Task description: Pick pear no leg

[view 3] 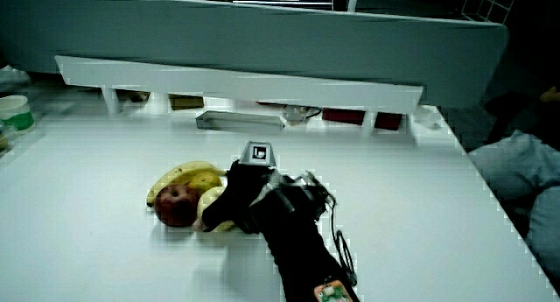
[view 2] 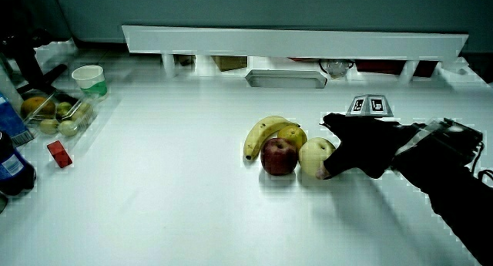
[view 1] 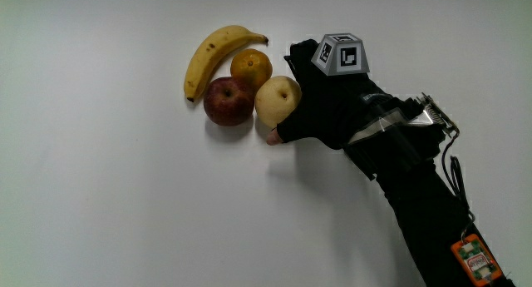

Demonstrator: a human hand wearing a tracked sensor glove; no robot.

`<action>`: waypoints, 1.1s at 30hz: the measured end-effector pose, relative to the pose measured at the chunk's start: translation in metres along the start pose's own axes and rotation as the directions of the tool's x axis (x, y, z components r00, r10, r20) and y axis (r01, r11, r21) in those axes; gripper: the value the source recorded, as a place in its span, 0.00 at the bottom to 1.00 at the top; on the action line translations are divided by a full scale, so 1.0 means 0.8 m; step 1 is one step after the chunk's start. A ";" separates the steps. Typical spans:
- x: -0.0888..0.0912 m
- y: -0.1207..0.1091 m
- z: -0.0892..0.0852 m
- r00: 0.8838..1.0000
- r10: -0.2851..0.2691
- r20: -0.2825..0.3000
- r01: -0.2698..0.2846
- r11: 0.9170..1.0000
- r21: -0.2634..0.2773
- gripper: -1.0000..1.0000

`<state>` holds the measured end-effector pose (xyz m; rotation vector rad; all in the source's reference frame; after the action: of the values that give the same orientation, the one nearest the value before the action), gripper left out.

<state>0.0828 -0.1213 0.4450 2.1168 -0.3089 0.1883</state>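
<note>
Hand: the black fabric-gloved hand (view 1: 320, 112) is laid against the pale yellow, round, smooth-skinned pear (view 1: 277, 100); its fingers are curled around the pear's side, with one bare fingertip (view 1: 272, 138) pressed at the pear's base.
Marker: a small grey patterned cube (view 1: 342, 54) with black-and-white faces is carried on the back of the hand.
Forearm: a black sleeve (view 1: 424, 212) is seen, with an orange tag (view 1: 473, 259) fixed near the cuff.
Pear: it rests on the white, smooth matt table (view 1: 125, 204), held at the hand and touching the dark red, glossy, round apple (view 1: 229, 101).
Apple: set just beside the pear, away from the hand.
Orange: a dimpled round orange fruit (view 1: 251, 67) is seen touching the pear, farther from the person than the pear.
Banana: a curved yellow banana (view 1: 213, 54) with brown specks is arched around the apple and the orange.
Side views: the pear (view 2: 315, 156) is seen between hand and apple; in a side view (view 3: 213, 206) it is largely covered by the glove.
</note>
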 end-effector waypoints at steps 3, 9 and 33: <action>0.004 0.009 -0.006 1.000 -0.020 -0.008 0.020 1.000 -0.017 0.50; -0.001 0.017 -0.012 1.000 -0.020 0.007 0.020 1.000 -0.011 0.50; -0.004 0.013 -0.012 0.999 0.036 -0.010 -0.034 0.991 0.131 1.00</action>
<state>0.0763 -0.1179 0.4577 2.2403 -0.3345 0.2476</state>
